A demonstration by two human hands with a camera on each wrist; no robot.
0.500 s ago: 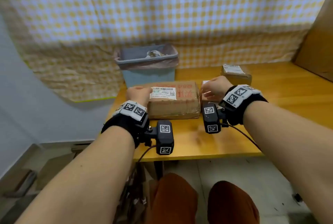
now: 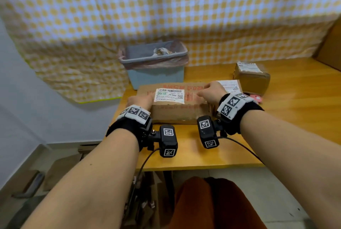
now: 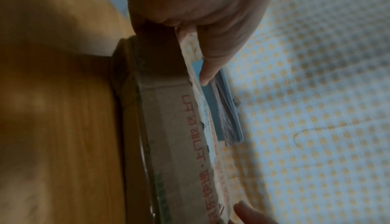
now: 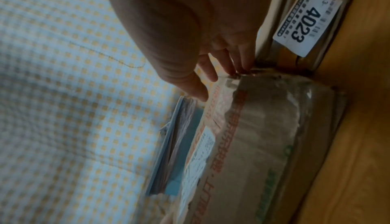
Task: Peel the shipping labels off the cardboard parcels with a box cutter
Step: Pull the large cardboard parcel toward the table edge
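A long brown cardboard parcel [image 2: 177,112] with red print lies on the wooden table [image 2: 184,156]. A white shipping label [image 2: 169,95] is stuck on its top. My left hand [image 2: 140,99] grips the parcel's left end; in the left wrist view its thumb [image 3: 209,70] lies along the top edge. My right hand [image 2: 210,92] rests on the top right corner, and its straight fingertips [image 4: 221,77] touch the taped edge. A small pink object [image 2: 255,97] peeks out behind my right wrist. I cannot tell what it is.
A flat parcel [image 2: 229,85] with a white label lies just right of the long one, numbered 4023 [image 4: 306,19] on its side. A smaller labelled box [image 2: 252,77] stands behind. A blue bin [image 2: 155,62] with a bag stands at the table's back edge, against a checked cloth.
My right hand has moved left from beside the parcel onto its top right corner. The left hand stays at the left end.
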